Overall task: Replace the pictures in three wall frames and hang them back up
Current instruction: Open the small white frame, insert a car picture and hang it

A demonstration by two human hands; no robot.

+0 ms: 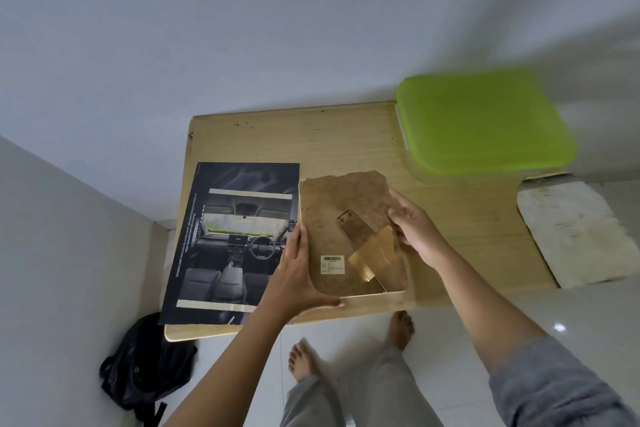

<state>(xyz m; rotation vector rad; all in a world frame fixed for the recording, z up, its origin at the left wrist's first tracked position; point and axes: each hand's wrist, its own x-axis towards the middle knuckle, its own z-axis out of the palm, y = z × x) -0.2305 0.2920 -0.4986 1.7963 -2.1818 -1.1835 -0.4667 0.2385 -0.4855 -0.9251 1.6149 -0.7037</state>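
Observation:
A picture frame (346, 204) lies face down on the wooden table (311, 139), its brown torn backing board and gold stand leg facing up, with a barcode sticker near the front. My left hand (298, 270) grips the frame's left and front edge, thumb along the bottom. My right hand (415, 229) holds the frame's right edge, fingers curled at the backing. A dark printed sheet showing a car interior (228, 243) lies flat to the left of the frame, overhanging the table's front edge.
A box with a bright green lid (485, 121) stands at the table's back right. A worn white paper stack (575, 229) lies at the right end. A black backpack (145, 367) sits on the floor below the table's left corner. My bare feet stand on white tiles.

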